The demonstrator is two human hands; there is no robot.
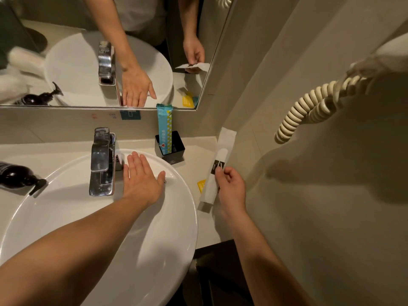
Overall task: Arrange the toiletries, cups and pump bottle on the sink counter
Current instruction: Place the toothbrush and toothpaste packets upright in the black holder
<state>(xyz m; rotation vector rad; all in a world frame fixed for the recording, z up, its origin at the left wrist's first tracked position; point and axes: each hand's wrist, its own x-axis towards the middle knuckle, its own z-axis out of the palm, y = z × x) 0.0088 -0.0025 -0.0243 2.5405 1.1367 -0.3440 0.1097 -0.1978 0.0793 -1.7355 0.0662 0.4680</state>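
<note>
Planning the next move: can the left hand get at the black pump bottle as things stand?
Probably yes. The left hand lies open on the basin rim; only the faucet stands between it and the black pump bottle, easily passed in front.

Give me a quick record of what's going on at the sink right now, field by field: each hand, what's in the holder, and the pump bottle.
left hand: open, flat on the basin rim beside the faucet
right hand: grip on a long white packet, by the wall
black holder: on the counter behind the basin, a blue packet upright inside
pump bottle: black, at the left edge of the counter
yellow sachet: on the counter, partly behind the white packet
</note>
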